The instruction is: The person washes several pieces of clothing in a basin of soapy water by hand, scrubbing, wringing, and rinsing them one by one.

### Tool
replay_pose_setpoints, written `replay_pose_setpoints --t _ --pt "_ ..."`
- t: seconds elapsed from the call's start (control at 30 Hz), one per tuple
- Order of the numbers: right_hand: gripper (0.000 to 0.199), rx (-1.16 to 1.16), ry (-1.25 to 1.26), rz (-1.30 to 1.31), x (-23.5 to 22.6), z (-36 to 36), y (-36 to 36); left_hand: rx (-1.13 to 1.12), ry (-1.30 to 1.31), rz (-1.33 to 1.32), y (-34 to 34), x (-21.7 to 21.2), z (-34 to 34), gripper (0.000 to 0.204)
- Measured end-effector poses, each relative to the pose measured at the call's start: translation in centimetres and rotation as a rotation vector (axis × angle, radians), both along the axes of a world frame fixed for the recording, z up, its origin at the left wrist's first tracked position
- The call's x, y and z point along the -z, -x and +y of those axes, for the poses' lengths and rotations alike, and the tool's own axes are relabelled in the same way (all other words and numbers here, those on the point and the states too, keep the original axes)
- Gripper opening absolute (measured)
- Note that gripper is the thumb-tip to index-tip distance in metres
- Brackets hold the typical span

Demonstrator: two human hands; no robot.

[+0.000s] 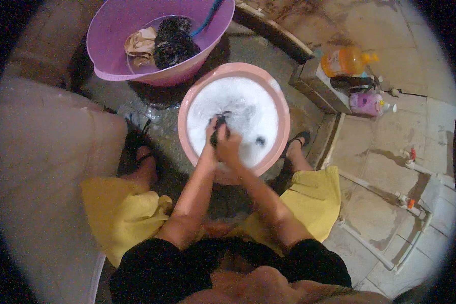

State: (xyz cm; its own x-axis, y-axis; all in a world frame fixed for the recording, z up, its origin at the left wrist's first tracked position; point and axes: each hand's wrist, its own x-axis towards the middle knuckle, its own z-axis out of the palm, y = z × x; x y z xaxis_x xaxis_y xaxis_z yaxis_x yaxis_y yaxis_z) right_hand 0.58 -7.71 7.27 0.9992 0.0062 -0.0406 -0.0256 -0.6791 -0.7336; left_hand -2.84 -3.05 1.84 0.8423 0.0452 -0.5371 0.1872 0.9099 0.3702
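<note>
Black cloth (221,121), one bunch, in two hands (230,147).

Salmon-pink on the round basin (184,116), white on the foam (205,96), near-black on the hand-held cloth (220,123); purple on the tub (104,48), beige on its left cloth (140,41), mottled black-grey on its right cloth (175,45); yellow on the garment (315,196).

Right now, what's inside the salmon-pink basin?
White suds fill the salmon-pink basin; the left hand and right hand hold dark fabric there, and a small dark patch shows. Anything beneath the suds is covered.
</note>
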Motion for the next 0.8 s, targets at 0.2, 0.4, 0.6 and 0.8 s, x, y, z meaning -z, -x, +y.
replay_pose_setpoints --t 0.2,0.4,0.6,0.8 --pt "0.052 -0.023 -0.295 0.489 5.8 -9.6 -11.9 -0.269 -0.443 -0.221 -5.8 -7.7 -0.2 0.040" --pt "0.067 -0.229 0.271 -0.085 6.8 -6.7 -2.5 -0.265 -0.653 0.557 -4.4 -3.2 0.7 0.043" --pt "0.028 -0.591 0.333 0.339 4.2 -7.3 -5.5 -0.067 -1.067 0.507 -2.6 4.9 -3.1 0.047" --pt "0.048 -0.632 -0.133 0.150 -5.7 -5.9 -1.9 0.038 0.148 0.173 -5.7 -0.9 1.0 0.050"
